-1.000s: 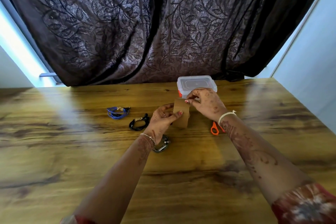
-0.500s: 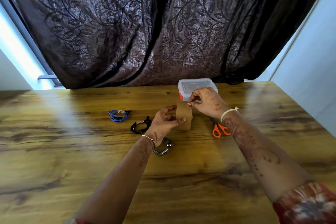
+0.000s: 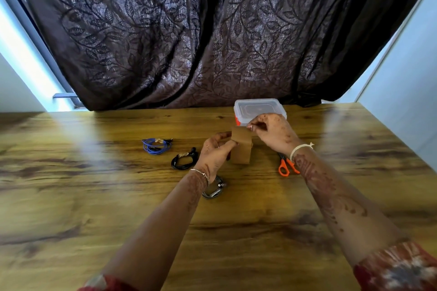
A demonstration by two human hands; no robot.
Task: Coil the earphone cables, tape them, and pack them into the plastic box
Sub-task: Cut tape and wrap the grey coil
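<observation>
Table (image 3: pixel 94 196) was wood-grain, varnished, glossy with broad glare patches; curtain (image 3: pixel 189 42) was dark woven cloth, leaf pattern, faint sheen. Plastic box (image 3: pixel 259 107) was smooth translucent plastic with a clear glossy lid, tape roll (image 3: pixel 241 146) looked matt brown and paper-like, scissors (image 3: pixel 285 168) had smooth orange plastic handles. Blue cable (image 3: pixel 155 146) looked matt and rubbery, black cable (image 3: pixel 183 160) slightly shiny, grey cable (image 3: pixel 215 190) had a metallic-looking gleam; bracelet (image 3: pixel 201 173) was thin shiny metal chain, sleeve (image 3: pixel 397 269) printed cloth.

Red patterned sleeves (image 3: pixel 397 269) (henna (image 3: pixel 331 196), bracelets (image 3: pixel 201 172))
</observation>
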